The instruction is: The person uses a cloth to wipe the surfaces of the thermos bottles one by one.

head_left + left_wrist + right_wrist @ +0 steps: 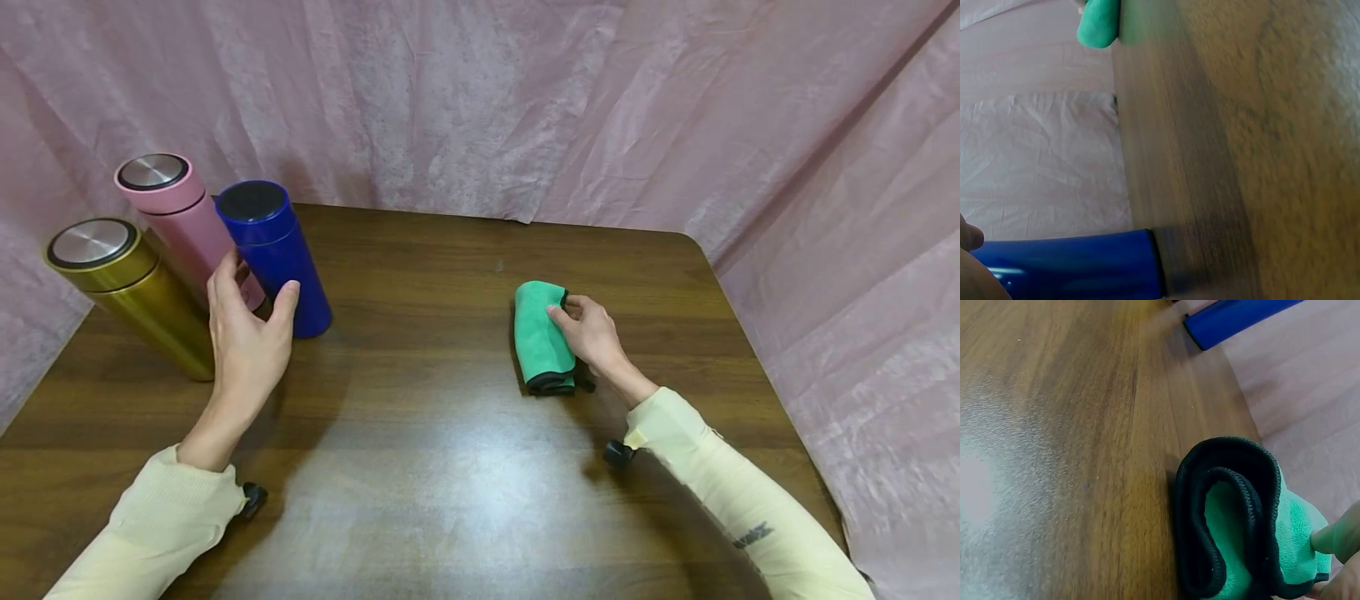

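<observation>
A blue bottle with a black lid top stands at the left of the table. Close in front of it is my left hand, thumb spread apart from the fingers at the bottle's near side. In the left wrist view the lower part of the blue bottle lies beside the thumb. On the right, my right hand pinches the edge of a folded green cloth with black trim, thumb on top. The right wrist view shows the folded layers of the green cloth end-on, with the fingertips at its side.
Behind and left of the blue bottle stand a pink bottle and a gold bottle, both with silver lid tops. A pink curtain hangs along the back and right edges of the brown wooden table.
</observation>
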Tool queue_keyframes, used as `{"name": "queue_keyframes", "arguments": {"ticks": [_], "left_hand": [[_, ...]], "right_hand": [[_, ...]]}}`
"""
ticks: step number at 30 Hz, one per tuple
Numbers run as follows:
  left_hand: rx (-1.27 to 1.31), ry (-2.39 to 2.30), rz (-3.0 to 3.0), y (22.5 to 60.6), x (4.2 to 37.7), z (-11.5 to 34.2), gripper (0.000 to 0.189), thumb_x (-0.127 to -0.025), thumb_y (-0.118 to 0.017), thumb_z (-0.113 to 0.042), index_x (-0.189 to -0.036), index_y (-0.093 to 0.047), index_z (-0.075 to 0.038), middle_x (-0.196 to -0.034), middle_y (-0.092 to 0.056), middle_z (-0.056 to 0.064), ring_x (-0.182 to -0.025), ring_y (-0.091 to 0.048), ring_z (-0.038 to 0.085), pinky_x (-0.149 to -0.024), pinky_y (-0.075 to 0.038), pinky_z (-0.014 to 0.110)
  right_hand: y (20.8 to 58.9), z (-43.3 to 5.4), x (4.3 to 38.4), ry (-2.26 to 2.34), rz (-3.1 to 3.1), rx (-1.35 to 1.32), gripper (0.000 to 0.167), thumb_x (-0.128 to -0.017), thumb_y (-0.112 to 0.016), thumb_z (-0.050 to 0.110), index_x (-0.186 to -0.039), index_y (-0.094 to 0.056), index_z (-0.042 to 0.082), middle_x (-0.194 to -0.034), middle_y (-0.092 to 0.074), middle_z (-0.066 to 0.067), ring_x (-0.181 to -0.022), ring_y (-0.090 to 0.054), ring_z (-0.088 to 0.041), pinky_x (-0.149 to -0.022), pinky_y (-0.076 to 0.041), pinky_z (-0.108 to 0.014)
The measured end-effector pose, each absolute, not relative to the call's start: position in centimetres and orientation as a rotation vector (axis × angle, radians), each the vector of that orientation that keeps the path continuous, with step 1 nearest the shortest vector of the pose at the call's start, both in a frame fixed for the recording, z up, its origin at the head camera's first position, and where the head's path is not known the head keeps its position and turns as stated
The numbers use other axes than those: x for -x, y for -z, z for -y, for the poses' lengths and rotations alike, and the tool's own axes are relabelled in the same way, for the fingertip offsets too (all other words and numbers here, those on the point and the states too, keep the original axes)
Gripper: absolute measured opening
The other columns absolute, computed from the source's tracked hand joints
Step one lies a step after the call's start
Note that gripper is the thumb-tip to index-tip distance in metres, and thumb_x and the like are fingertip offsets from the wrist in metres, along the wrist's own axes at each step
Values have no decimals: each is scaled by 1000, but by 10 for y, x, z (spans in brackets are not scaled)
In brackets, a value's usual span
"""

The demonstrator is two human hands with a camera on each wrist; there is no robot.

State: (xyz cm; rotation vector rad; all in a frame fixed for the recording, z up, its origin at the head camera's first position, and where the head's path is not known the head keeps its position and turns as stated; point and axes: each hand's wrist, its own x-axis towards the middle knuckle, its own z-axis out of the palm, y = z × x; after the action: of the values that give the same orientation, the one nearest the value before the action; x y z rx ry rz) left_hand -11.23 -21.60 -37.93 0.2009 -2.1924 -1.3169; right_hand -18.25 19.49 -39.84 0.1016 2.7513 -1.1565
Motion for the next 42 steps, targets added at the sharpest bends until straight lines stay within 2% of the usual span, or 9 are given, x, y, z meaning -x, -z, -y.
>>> {"name": "queue_keyframes", "arguments": {"ticks": [7,15,20,23,29,35,42], "left_hand": [[-199,1323,2194,380,112,218,69,-100,-69,-19,-159,-35,-13,-155,-41,10,-141,-43,22,-118,-38,39],[-219,1365,2189,381,115,217,68,-100,-67,-19,-159,-33,-12,-154,-41,10,-141,-43,23,-119,-37,37],[-220,1388,2181,381,116,216,68,-100,-67,-19,-159,-32,-13,-155,-41,9,-141,-44,22,-119,-37,36],[-211,1395,2170,382,116,216,69,-100,-68,-20,-158,-32,-14,-155,-42,7,-141,-45,21,-118,-37,35],[-193,1407,2148,383,116,217,69,-99,-69,-19,-158,-34,-13,-155,-43,7,-140,-46,22,-118,-38,35],[-184,1411,2156,383,115,217,70,-99,-69,-19,-158,-32,-15,-155,-42,7,-140,-45,22,-118,-38,37],[-180,1409,2154,384,115,218,70,-99,-69,-20,-158,-32,-14,-155,-43,6,-138,-47,23,-117,-39,35]], "right_hand": [[397,-189,183,1193,-2716,-93,62,-107,-59,36,-156,-41,4,-144,-53,-26,-130,-54,-40,-100,-51,-55],[404,-184,182,1232,-2719,-59,60,-105,-65,26,-157,-41,7,-146,-53,-25,-129,-55,-39,-97,-53,-54],[406,-182,175,1223,-2769,7,59,-105,-65,22,-158,-42,11,-127,-63,-24,-105,-63,-35,-84,-56,-47],[406,-180,170,1235,-2808,96,58,-103,-66,17,-157,-45,12,-119,-66,-23,-99,-64,-34,-80,-55,-46],[409,-178,161,1347,-2832,195,52,-100,-70,12,-150,-56,14,-128,-68,-20,-115,-64,-32,-92,-53,-47],[409,-180,153,1475,-2824,191,44,-101,-69,10,-144,-63,14,-140,-64,-12,-131,-57,-27,-106,-48,-45],[398,-185,147,1549,-2772,164,39,-103,-67,13,-142,-65,14,-143,-62,-10,-135,-54,-25,-109,-47,-44]]}}
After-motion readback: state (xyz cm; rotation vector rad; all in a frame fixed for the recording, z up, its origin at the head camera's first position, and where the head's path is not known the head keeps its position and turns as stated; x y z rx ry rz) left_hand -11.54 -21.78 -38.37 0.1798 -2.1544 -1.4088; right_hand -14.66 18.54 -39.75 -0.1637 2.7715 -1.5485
